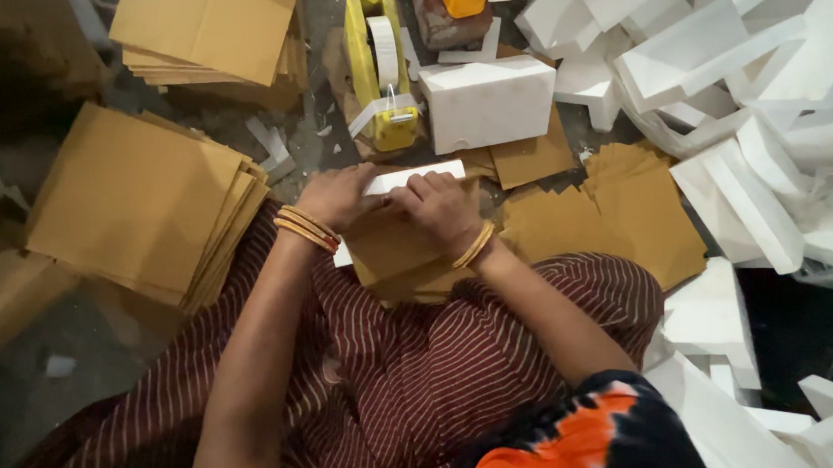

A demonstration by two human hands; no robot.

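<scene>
A person sits on the floor, seen from above, with a dark red striped garment (402,372) spread across the lap and filling the lower middle of the frame. The whole right side, from the upper edge down to the lower right corner, is taken up by a heap of white foam pieces (760,172), blocks and angled slabs lying over one another. At the left sits a thick stack of brown paper sheets (136,201), square and fanned slightly at the edges; a second stack of brown sheets (207,24) lies in the upper left, and looser brown sheets (629,218) are scattered right of centre, just beside the foam. In the upper middle a single white foam block (486,103) rests on the floor, and just left of it stands a yellow tape dispenser (381,67) holding a roll of pale tape. At the centre of the frame, over the lap, is a flat white foam piece partly wrapped in brown paper (393,252); its white upper edge shows between the hands, while the brown paper covers its lower part. The left hand (339,196) grasps the left end of this piece, fingers curled over the top edge. The right hand (440,207) presses down on its right part, fingers bent over the paper and foam. Gold bangles (308,228) circle both wrists.
</scene>
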